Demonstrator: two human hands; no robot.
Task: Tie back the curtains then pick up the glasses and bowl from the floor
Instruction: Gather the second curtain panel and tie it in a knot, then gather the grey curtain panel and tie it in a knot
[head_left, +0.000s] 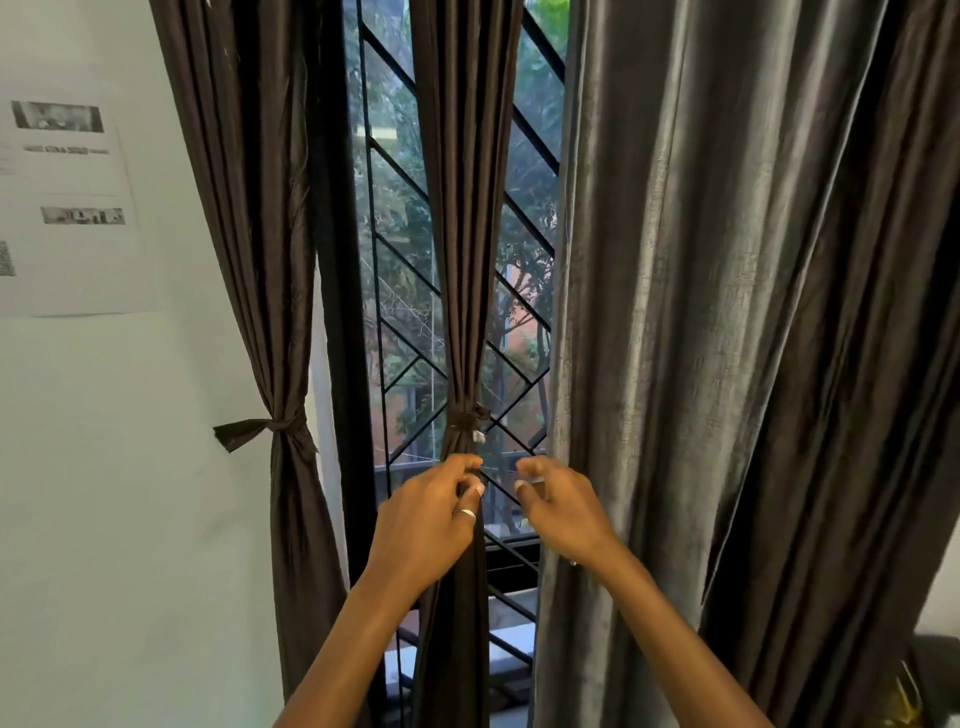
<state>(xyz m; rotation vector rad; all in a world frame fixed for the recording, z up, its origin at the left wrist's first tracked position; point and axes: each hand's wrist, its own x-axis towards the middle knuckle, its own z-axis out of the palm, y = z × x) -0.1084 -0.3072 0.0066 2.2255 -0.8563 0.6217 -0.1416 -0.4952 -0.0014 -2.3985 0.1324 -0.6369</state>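
Faces a window with a black grille (395, 291), green trees beyond the glass. Grips the middle curtain (462, 260) with the left hand (426, 525), fingers (467, 462) curled round the gathered brown fabric just below its knotted tie (467, 418); wears a silver ring (466, 514) on that hand. Holds the right hand (563, 506) just beside the left, in front of the grille, between the middle curtain and the grey curtain (727, 312); keeps its fingers loosely curled with nothing plainly in them, near the grey fabric's edge, contact impossible to tell. Shows the left curtain (260, 234) already gathered beside the white wall (130, 519) by a band (270, 426) of the same brown cloth. Shows the grey curtain hanging loose in full folds at the right. Shows printed paper sheets (67, 208) stuck to the wall at the left, text too blurred to read.
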